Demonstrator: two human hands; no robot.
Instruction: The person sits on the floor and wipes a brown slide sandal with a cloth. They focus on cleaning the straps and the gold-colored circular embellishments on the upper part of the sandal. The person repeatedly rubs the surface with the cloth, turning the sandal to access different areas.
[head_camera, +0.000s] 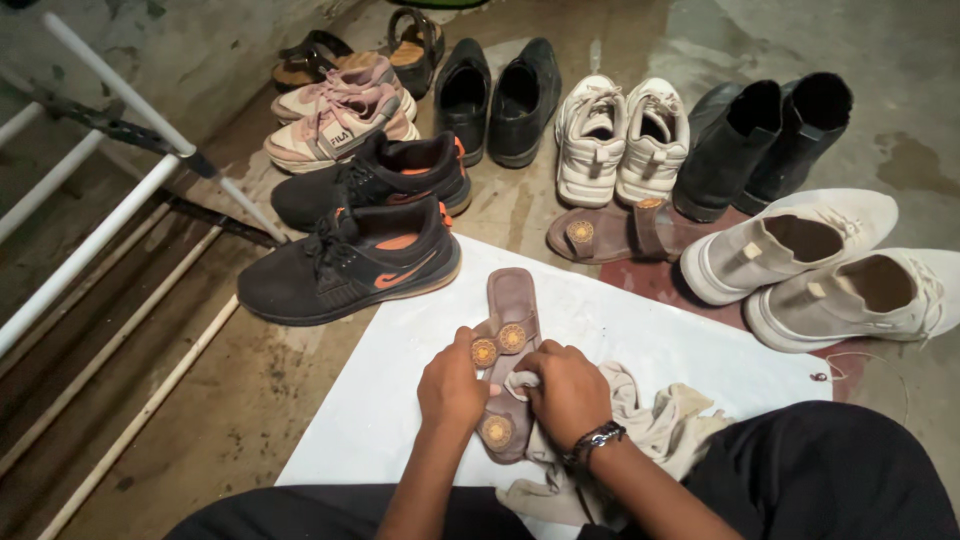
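Observation:
A brown sandal (512, 310) with round orange-gold studs lies lengthwise on a white sheet (620, 330) in front of me. My left hand (452, 385) grips the sandal's left edge at the strap. My right hand (568, 392), with a dark bracelet on the wrist, presses a crumpled off-white cloth (660, 420) against the sandal's right side near the heel. The cloth trails off to the right over the sheet and my dark trouser leg.
The matching brown sandal (615, 232) lies beyond the sheet. Around it stand black-orange sneakers (350, 262), pink sneakers (340, 125), black shoes (495, 95), white sneakers (620, 135), black boots (760, 140) and cream sneakers (820, 260). A white pipe rack (100, 190) is at left.

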